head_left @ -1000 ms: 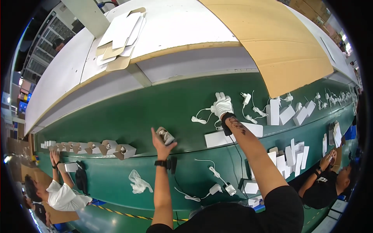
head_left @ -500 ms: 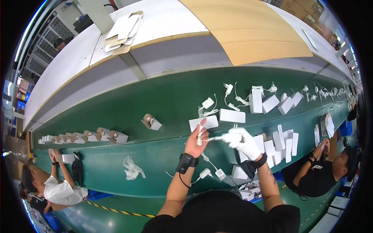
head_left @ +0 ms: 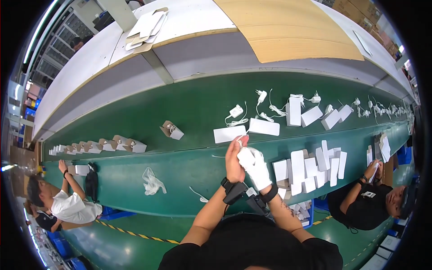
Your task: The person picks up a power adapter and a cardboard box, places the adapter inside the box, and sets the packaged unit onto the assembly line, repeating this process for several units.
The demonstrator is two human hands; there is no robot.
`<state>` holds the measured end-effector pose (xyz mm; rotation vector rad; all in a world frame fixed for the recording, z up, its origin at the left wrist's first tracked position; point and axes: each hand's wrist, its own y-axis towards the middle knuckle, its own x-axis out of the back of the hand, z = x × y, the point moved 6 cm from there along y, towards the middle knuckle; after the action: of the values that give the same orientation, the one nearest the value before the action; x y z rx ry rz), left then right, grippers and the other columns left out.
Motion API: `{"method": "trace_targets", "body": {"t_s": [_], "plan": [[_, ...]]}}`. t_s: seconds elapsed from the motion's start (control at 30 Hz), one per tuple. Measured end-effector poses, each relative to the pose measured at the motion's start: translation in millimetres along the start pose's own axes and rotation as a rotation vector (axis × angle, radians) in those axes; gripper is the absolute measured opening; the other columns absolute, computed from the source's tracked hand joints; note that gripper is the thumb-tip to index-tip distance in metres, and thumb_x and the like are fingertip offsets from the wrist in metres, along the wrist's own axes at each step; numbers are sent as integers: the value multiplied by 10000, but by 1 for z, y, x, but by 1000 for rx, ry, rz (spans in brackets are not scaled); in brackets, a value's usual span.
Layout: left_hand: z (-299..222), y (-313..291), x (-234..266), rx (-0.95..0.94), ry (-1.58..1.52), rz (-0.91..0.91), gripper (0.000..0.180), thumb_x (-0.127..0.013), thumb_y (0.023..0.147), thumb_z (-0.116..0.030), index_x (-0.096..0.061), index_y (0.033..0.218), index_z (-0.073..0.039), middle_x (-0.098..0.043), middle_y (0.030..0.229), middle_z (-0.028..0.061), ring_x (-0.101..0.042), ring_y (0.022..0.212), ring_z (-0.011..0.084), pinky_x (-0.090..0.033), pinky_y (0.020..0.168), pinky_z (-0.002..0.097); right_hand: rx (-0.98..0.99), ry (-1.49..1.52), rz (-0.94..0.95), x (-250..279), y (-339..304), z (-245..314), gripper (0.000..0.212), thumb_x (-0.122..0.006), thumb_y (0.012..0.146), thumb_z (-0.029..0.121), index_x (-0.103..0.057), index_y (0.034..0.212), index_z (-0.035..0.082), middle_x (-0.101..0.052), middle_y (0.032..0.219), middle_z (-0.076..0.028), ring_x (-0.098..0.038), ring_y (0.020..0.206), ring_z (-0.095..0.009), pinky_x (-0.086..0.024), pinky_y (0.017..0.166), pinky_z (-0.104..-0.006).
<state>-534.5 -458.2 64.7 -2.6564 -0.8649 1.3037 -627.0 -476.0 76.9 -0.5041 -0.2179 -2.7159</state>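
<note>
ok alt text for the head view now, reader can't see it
A person's bare left hand and white-gloved right hand meet around what looks like a white adapter, above a green work surface. White boxes lie beyond and to the right, with corded adapters farther off; open boxes form a row at left. Co-workers flank both sides.

The person's black shirt (head_left: 252, 247) has short sleeves. A white glove (head_left: 254, 170) covers the right hand (head_left: 253, 163); the left hand (head_left: 234, 163) is bare. Black straps (head_left: 270, 193) with boxy modules (head_left: 235, 192) circle both wrists; dark markings (head_left: 285, 207) pattern the right forearm (head_left: 290, 218).
</note>
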Motion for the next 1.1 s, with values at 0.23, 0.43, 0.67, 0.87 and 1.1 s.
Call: {"method": "trace_targets", "body": {"t_s": [0.23, 0.43, 0.67, 0.87, 1.1], "plan": [[9, 46, 31, -244, 674, 234, 471, -493, 927, -318, -445, 1296, -29, -448, 1342, 165, -368, 1286, 286, -259, 1073, 378, -310, 465, 173, -9, -2, -44, 423, -633, 854, 256, -510, 1183, 21, -591, 1014, -64, -587, 842, -150, -482, 718, -292], [-10, 122, 92, -259, 2075, 153, 747, -768, 682, -300, -416, 1299, -67, -443, 1321, 144, -380, 1271, 278, -287, 1045, 369, -731, 1338, 540, 33, -20, -5, 638, -590, 846, 462, -437, 1248, -8, -579, 985, -59, -533, 711, -123, -467, 641, -271], [-4, 96, 102, 268, 893, 651, 767, -814, 601, -146, -417, 1254, -81, -485, 1217, 42, -423, 1205, 189, -370, 984, 359, -876, 1528, 607, 47, -31, 26, 674, -501, 880, 517, -418, 1247, -42, -573, 982, -79, -495, 648, -110, -460, 580, -242], [-18, 58, 59, 273, 882, 797, 760, -817, 603, -157, -441, 1261, -99, -496, 1206, 21, -445, 1175, 186, -376, 985, 356, -834, 1229, 573, 31, -9, 5, 545, -521, 901, 393, -455, 1205, -53, -579, 965, -111, -567, 693, -149, -482, 556, -281], [-21, 35, 32, 121, 1118, 760, 751, -827, 604, -178, -474, 1261, -87, -506, 1226, 55, -469, 1165, 189, -416, 940, 392, 313, -781, 557, 29, 39, 42, 275, -551, 828, 218, -556, 1007, 10, -583, 885, -158, -617, 785, -257, -514, 640, -338]]}}
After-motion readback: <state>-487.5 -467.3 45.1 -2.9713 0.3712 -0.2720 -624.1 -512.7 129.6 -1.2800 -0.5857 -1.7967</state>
